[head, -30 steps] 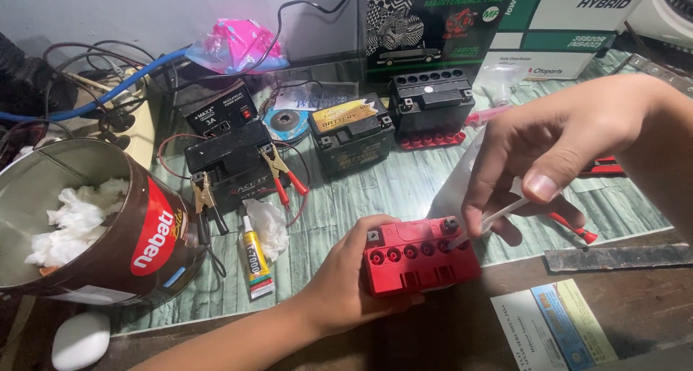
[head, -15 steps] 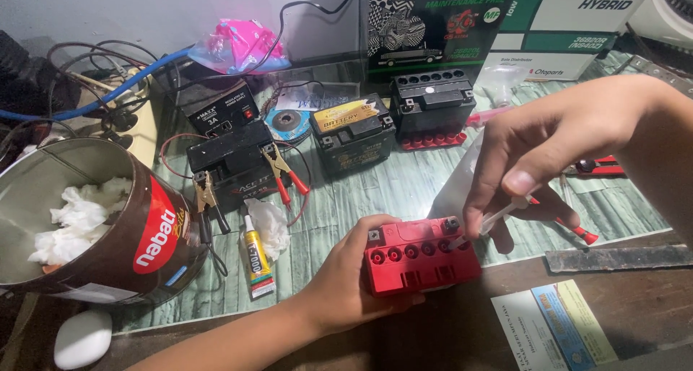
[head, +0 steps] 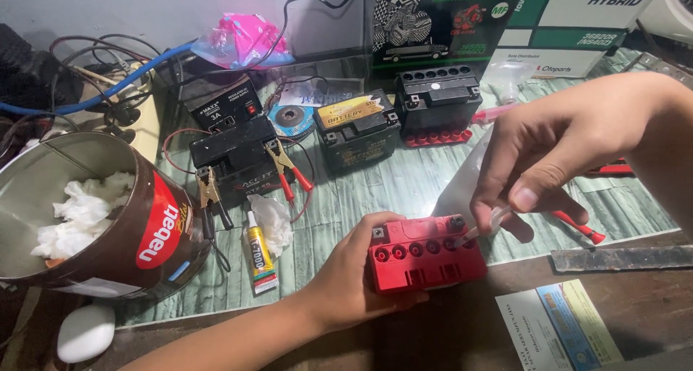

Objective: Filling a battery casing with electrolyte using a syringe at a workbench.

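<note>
At the near edge of the desk (head: 404, 190), around 6 o'clock in the head view, both hands work on one small battery.

Red battery (head: 426, 254): a boxy, glossy red plastic case with a row of round holes along its top, at 6 o'clock, sitting where the patterned mat meets bare dark wood.

Left hand (head: 350, 273): wrapped around the left end of the red battery, fingers curled over its far side, thumb near the front; a firm, closed hold.

Right hand (head: 552, 158): coming in from 3 o'clock, thumb and forefinger pinched tight on a thin clear tube (head: 485, 225) whose tip touches the rightmost hole on the battery top.

Black batteries: three dark, matte, block-shaped ones at 12 o'clock; the left one (head: 234, 162) has brass-coloured clamps with red and black grips clipped to it, the middle one (head: 359, 129) carries a yellow label, the right one (head: 437, 97) shows a row of open holes.

Tin (head: 155, 234): a round metal can on its side at 9 o'clock, shiny inside, stuffed with crumpled white tissue.

Glue tube (head: 260, 255): slim and yellow, lying at 7 o'clock beside more crumpled tissue.

Surface: a green-and-white mat printed like wood planks, over worn brown wood; a flat metal file (head: 621, 258) lies at 4 o'clock.

Room: printed cardboard boxes and tangled cables against a pale wall at 12 o'clock.
</note>
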